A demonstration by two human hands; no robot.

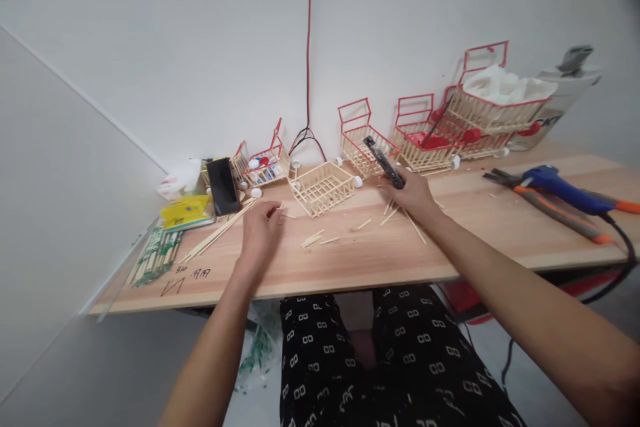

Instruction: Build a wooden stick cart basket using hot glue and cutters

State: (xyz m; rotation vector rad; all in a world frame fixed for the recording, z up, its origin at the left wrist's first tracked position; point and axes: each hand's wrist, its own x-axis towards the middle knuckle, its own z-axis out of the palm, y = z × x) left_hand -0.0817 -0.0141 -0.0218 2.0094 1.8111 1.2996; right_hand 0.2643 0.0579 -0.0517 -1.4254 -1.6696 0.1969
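Observation:
My left hand (260,230) rests on the wooden table (475,240), fingertips pinching a thin wooden stick (285,215) near a bundle of long sticks (217,232). My right hand (413,195) grips a black tool (384,161) that points up and away from me. Between the hands sits a small open basket (323,187) built of wooden sticks, with white wheels at its corners. Short loose sticks (315,239) lie scattered in front of it.
Several red-handled stick carts (427,133) line the wall. A blue glue gun (565,190) and orange-handled pliers (550,207) lie at right. A black phone (223,185), a yellow packet (187,212) and wrapped stick packs (155,255) sit at left. A red-black cable (309,47) hangs down the wall.

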